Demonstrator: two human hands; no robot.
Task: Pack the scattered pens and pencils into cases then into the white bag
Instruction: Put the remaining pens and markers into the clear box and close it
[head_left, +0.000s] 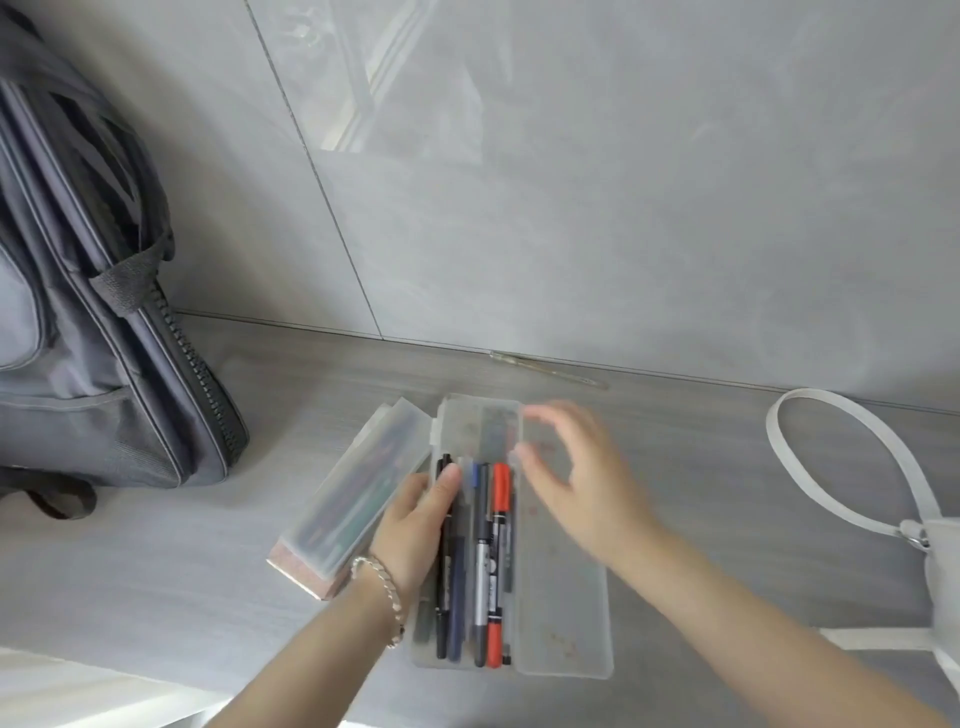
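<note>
Your left hand (415, 519) steadies the open case (467, 426) by its left side, gripping it with the thumb lying over the rim onto the pens (483, 561) inside. Your right hand (576, 488) is blurred, fingers spread wide and holding nothing, above the far end of the lid (566, 613), which lies flat to the right. The step in hand appears to be closing — swing the lid over and press it home. One pen (550, 371) lies by the wall (623, 208); a closed case (353, 493) sits just left, the white bag (943, 571) well right.

Grey table (208, 545): cases (566, 623), backpack (78, 338), white bag (945, 571).
</note>
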